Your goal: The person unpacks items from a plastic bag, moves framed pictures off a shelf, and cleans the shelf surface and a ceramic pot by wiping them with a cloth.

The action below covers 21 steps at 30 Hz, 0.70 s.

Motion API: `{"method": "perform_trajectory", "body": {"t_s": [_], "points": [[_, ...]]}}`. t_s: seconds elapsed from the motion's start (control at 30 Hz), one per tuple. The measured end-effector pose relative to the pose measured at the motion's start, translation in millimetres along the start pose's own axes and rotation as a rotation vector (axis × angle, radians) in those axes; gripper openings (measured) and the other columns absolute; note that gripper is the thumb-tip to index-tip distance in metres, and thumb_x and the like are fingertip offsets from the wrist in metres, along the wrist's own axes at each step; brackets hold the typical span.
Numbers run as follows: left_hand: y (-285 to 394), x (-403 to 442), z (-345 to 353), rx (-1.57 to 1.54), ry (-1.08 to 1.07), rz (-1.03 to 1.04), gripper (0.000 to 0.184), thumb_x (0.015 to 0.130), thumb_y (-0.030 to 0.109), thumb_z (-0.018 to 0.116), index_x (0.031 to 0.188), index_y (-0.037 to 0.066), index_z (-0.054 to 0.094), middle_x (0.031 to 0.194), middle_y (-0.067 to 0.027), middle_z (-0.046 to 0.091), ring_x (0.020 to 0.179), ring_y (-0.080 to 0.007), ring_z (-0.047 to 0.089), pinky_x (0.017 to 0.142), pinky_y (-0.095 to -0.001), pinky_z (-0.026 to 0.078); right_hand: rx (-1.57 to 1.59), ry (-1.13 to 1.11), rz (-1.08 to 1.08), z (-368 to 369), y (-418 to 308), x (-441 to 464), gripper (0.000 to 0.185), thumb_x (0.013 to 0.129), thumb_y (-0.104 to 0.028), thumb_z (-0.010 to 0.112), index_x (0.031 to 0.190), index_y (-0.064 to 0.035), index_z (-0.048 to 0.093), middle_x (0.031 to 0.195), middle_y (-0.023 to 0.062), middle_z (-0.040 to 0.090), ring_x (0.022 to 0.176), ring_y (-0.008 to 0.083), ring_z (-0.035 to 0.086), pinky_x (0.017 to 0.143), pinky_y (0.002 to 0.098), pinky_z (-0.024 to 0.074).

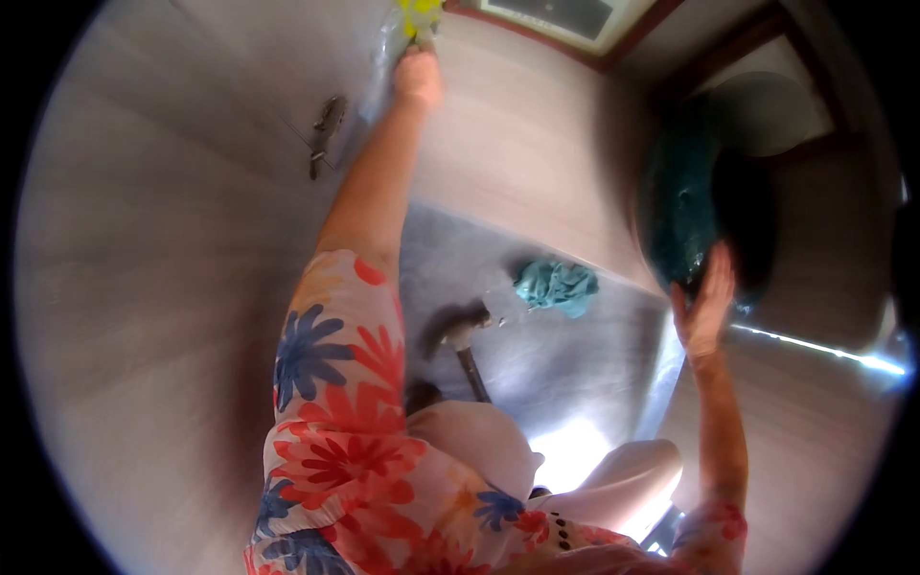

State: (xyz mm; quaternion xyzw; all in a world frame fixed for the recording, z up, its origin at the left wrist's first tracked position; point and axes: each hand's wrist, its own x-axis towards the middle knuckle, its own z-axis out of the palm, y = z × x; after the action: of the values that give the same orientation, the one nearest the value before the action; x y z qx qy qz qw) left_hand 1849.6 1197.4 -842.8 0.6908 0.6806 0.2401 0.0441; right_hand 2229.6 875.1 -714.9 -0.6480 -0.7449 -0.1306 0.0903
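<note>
My left hand [419,79] is stretched far up along the pale panel, its fingers closed at the lower end of a bright yellow thing [419,17] with clear, shiny plastic around it. The frame's top edge cuts that thing off, and its kind is not plain. My right hand [707,299] is open, fingers extended, against the lower side of a large, glossy dark teal rounded thing [682,182]. Between my arms, a hammer [468,364] and a crumpled teal cloth [558,287] lie on the grey floor [450,249].
A metal door handle [328,132] sticks out from the pale panel left of my forearm. A brown-framed panel [604,53] is at the top right, with a round pale thing [762,113] near it. My bent knees [479,436] are below the hammer. Bright light glares off the floor.
</note>
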Motion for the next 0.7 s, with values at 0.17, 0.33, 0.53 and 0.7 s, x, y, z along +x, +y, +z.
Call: {"method": "perform_trajectory", "body": {"t_s": [0.17, 0.33, 0.53, 0.7], "points": [[-1, 22, 2, 0.028, 0.071, -0.084, 0.042, 0.069, 0.007, 0.058, 0.11, 0.01, 0.051, 0.104, -0.0175, 0.054, 0.095, -0.0335, 0.054, 0.082, -0.0388, 0.045, -0.009, 0.003, -0.013, 1, 3, -1, 0.076, 0.072, -0.019, 0.06, 0.133, 0.001, 0.019, 0.136, 0.0202, 0.024, 0.127, 0.0332, 0.023, 0.102, 0.0481, 0.0151], [-11, 28, 3, -0.089, -0.005, -0.115, 0.04, 0.069, 0.009, 0.056, 0.109, 0.008, 0.052, 0.095, -0.0187, 0.058, 0.092, -0.0341, 0.055, 0.081, -0.0381, 0.045, -0.008, -0.014, -0.003, 0, 1, 0, 0.075, 0.073, -0.018, 0.06, 0.133, 0.0012, 0.019, 0.136, 0.02, 0.024, 0.127, 0.0333, 0.024, 0.102, 0.0473, 0.0149], [-9, 21, 8, -0.005, -0.026, -0.161, 0.034, 0.08, 0.014, 0.044, 0.112, 0.008, 0.052, 0.112, -0.0176, 0.05, 0.102, -0.0325, 0.05, 0.084, -0.0396, 0.042, -0.004, -0.011, -0.001, 1, 1, 0, 0.075, 0.072, -0.017, 0.06, 0.133, 0.0017, 0.02, 0.136, 0.0199, 0.024, 0.126, 0.0334, 0.024, 0.102, 0.0469, 0.0147], [-8, 4, 21, 0.214, 0.022, 0.016, 0.034, 0.085, 0.019, 0.037, 0.113, 0.004, 0.05, 0.122, -0.0156, 0.041, 0.111, -0.0328, 0.041, 0.092, -0.0406, 0.036, 0.008, -0.007, -0.007, 0, 0, 1, 0.074, 0.072, -0.017, 0.06, 0.133, 0.0016, 0.02, 0.136, 0.0198, 0.025, 0.126, 0.0334, 0.024, 0.102, 0.047, 0.0147]]}}
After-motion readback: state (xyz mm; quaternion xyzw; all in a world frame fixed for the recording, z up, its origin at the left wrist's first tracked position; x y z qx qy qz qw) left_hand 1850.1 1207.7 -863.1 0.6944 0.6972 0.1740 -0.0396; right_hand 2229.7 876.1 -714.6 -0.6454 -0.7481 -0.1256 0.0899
